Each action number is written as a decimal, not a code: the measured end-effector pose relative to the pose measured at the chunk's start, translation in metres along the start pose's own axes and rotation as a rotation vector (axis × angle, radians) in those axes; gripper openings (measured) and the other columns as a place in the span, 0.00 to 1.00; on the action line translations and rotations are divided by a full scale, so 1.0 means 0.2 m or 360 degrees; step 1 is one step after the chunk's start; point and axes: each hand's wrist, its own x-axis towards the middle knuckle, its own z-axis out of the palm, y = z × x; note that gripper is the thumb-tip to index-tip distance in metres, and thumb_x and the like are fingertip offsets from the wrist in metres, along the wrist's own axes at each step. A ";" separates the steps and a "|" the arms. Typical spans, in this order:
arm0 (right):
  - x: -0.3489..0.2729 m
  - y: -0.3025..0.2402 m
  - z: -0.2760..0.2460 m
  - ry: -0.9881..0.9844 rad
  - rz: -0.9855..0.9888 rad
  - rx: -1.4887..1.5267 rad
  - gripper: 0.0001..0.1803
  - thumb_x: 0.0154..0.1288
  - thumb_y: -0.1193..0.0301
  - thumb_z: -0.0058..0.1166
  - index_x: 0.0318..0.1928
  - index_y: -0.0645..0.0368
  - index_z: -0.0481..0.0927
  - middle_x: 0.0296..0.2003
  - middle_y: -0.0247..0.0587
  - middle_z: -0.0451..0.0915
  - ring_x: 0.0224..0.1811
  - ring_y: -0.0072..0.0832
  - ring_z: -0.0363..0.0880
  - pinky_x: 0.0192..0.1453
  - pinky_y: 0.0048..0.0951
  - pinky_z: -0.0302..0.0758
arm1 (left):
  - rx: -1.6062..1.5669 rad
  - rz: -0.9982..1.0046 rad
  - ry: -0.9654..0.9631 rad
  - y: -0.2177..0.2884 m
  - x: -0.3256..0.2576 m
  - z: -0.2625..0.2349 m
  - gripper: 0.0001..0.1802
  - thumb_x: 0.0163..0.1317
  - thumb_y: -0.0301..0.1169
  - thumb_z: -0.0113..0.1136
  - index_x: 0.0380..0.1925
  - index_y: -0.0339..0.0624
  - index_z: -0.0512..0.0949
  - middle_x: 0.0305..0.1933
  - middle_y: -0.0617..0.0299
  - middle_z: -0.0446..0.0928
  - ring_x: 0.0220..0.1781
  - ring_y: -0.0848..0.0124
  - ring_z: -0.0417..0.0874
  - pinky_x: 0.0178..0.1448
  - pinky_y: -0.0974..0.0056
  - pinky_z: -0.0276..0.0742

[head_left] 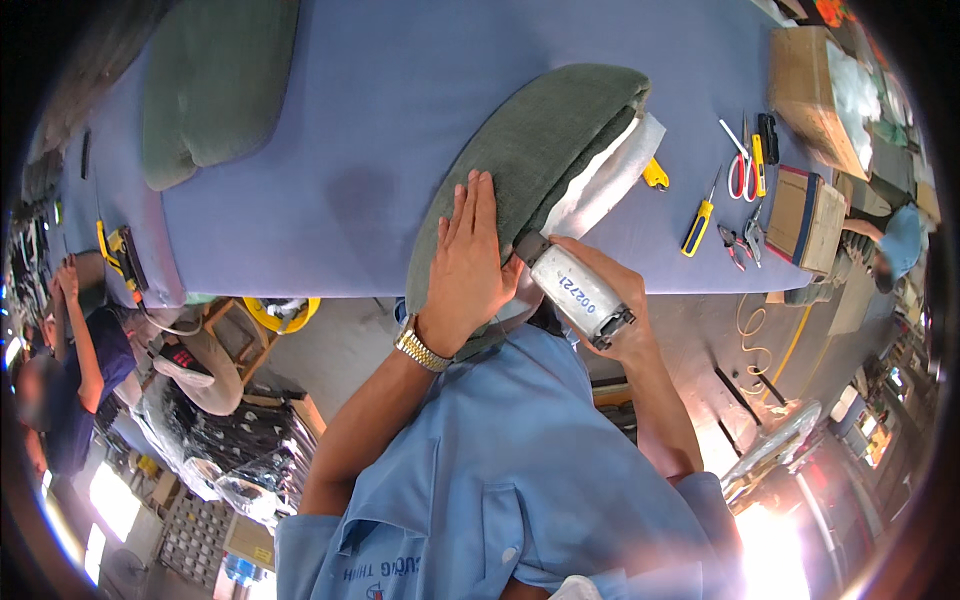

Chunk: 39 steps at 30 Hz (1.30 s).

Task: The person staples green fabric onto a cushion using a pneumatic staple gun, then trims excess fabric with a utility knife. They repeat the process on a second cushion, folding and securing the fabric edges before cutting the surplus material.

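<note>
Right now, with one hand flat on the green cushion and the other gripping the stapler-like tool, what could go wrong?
1. The left hand lies flat on the green cushion close to the nose of the silver tool in the right hand; a slip could hurt the fingers.
2. The white lining protrudes at the open edge and might bunch or get caught.

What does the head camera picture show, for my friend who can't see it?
A person's left hand presses flat on a green cushion at the edge of a blue table, while the right hand holds a grey power tool against the cushion's edge. Scissors and a yellow-handled screwdriver lie to the right.
</note>
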 end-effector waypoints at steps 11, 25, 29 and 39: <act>-0.02 -0.05 0.00 -0.0041 0.0031 -0.0010 0.41 0.45 0.72 0.70 0.65 0.63 0.79 0.55 0.50 0.86 0.53 0.40 0.88 0.60 0.34 0.81 | -0.0070 -0.0058 -0.0007 0.01 -0.02 0.01 0.59 0.53 0.25 0.72 0.81 0.31 0.45 0.83 0.37 0.54 0.84 0.40 0.56 0.79 0.35 0.62; 0.01 -0.04 0.06 0.0018 -0.0100 0.0078 0.33 0.55 0.81 0.66 0.65 0.61 0.79 0.55 0.47 0.87 0.54 0.35 0.89 0.60 0.30 0.81 | -0.1225 -0.0061 -0.0381 -0.37 0.08 -0.11 0.41 0.82 0.57 0.41 0.85 0.50 0.45 0.88 0.47 0.41 0.90 0.53 0.36 0.88 0.51 0.36; -0.02 -0.01 0.06 0.0011 -0.0144 0.0115 0.33 0.55 0.80 0.66 0.65 0.59 0.79 0.55 0.46 0.87 0.55 0.35 0.89 0.61 0.30 0.81 | -0.0858 -0.0067 -0.0273 -0.38 0.02 0.03 0.42 0.82 0.57 0.38 0.84 0.42 0.47 0.88 0.47 0.42 0.90 0.53 0.36 0.88 0.47 0.35; -0.03 -0.04 0.07 0.0106 -0.0144 -0.0138 0.33 0.53 0.78 0.69 0.64 0.61 0.81 0.54 0.48 0.88 0.54 0.36 0.89 0.59 0.31 0.82 | -0.0271 0.0155 -0.0131 -0.13 -0.10 -0.02 0.55 0.69 0.49 0.64 0.83 0.38 0.43 0.87 0.39 0.42 0.88 0.41 0.40 0.82 0.31 0.49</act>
